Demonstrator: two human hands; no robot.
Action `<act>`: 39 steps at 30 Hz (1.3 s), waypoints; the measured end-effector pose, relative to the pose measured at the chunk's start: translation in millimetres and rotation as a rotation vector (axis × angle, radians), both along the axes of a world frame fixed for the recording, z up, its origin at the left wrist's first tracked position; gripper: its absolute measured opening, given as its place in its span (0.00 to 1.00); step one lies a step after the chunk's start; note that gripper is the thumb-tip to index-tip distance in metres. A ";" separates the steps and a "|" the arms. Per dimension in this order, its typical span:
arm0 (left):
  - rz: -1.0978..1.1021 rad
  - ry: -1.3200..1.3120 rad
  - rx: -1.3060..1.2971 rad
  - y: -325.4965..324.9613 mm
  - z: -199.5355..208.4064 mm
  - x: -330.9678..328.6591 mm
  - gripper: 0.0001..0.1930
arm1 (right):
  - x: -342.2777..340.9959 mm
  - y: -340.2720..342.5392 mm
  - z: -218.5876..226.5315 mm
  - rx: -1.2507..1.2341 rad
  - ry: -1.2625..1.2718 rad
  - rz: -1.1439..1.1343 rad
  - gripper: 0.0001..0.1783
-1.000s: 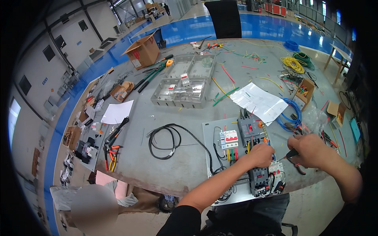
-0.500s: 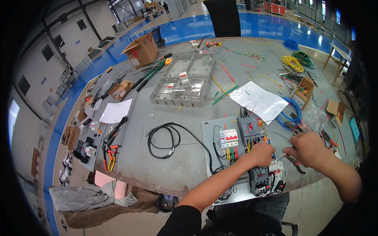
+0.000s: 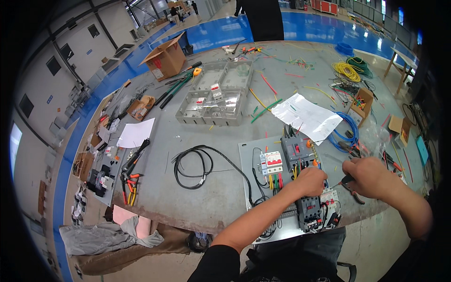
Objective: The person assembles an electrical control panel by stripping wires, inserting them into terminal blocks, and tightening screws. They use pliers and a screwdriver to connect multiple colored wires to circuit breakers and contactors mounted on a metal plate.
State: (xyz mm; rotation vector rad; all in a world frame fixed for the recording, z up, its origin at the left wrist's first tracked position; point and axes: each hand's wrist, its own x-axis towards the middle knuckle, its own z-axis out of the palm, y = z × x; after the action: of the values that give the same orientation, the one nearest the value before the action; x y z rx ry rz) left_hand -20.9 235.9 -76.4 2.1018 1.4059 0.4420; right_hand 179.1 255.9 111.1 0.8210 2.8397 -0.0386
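My left hand (image 3: pixel 311 182) rests over a mounting plate (image 3: pixel 245 150) of electrical parts, its fingers pinched together; what they hold is hidden. To its right, my right hand (image 3: pixel 369 176) is closed around the dark handle of a screwdriver (image 3: pixel 347 179), its thin shaft angled toward the plate. Above my left hand sits a large dark breaker (image 3: pixel 295 149), with a white breaker with red levers (image 3: pixel 273 162) to the left. Below it are another dark breaker (image 3: pixel 309 210) and a smaller white one (image 3: pixel 330 196). Yellow, green and red wires (image 3: pixel 276 181) come out under the upper white breaker.
Pliers (image 3: pixel 355 196) lie below my right hand. Blue wire coil (image 3: pixel 348 133) and paper (image 3: pixel 305 117) lie beyond. Black cable (image 3: pixel 193 167) loops left of the plate. A clear plastic box (image 3: pixel 211 115) stands farther back. A person in dark clothes (image 3: pixel 265 21) is past the far edge.
My right hand has turned slightly, and the screwdriver's dark handle now shows. My left hand stays nearly in place. A dark sleeve has come into sight at the far edge.
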 end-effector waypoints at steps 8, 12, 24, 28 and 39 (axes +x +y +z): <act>0.009 -0.029 0.019 -1.5 -2.7 -0.3 0.19 | -4.0 -1.7 7.9 -0.032 -0.018 -0.032 0.25; -0.001 -0.017 0.013 -0.7 -2.7 -0.8 0.18 | -2.3 1.9 -4.6 0.067 -0.041 -0.084 0.25; -0.012 -0.057 0.120 3.2 -22.1 -8.6 0.09 | -18.4 -4.5 6.9 0.018 -0.002 -0.120 0.27; -0.011 -0.049 0.087 0.9 -3.9 -2.1 0.17 | -0.3 3.2 -1.0 -0.055 0.020 -0.065 0.24; 0.005 -0.056 0.035 -2.4 3.5 -3.1 0.19 | -13.8 -3.1 6.1 -0.050 -0.099 -0.181 0.23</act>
State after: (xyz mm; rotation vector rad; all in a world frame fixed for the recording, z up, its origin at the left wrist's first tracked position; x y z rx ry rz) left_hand -24.0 233.5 -72.8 2.0979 1.3808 0.5267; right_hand 165.3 252.8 117.2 1.0362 2.6541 -0.0907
